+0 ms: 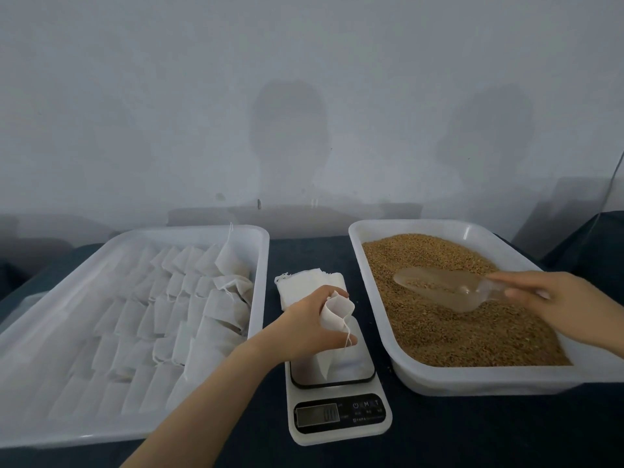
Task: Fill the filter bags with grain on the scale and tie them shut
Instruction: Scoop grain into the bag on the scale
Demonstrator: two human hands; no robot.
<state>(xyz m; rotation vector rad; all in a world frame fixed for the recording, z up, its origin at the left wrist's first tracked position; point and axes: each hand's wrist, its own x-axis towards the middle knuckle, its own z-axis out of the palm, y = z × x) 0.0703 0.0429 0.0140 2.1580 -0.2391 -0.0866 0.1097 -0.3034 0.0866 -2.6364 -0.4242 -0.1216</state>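
Left tray point(260, 265) nearly full of finished bags point(216, 312). Left hand point(304, 325) fingers point(332, 291) grasp open bag point(334, 315) on scale point(337, 430); right hand point(553, 298) grasps part-loaded scoop point(439, 288) over grain point(456, 339). Empty stack point(304, 285) waits, many unfilled.

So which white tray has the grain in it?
The right tray, where the right hand holds the clear scoop over brown grain. The left tray holds rows of white bags.

Ahead of you a pale grey wall point(304, 45), two soft head-shaped shadows on it, one at centre point(290, 130), one to your right point(486, 130), a small dark mark point(259, 204) low down, a thin cable point(616, 177) at the right edge, a dark blue bench point(472, 434) nearest you.
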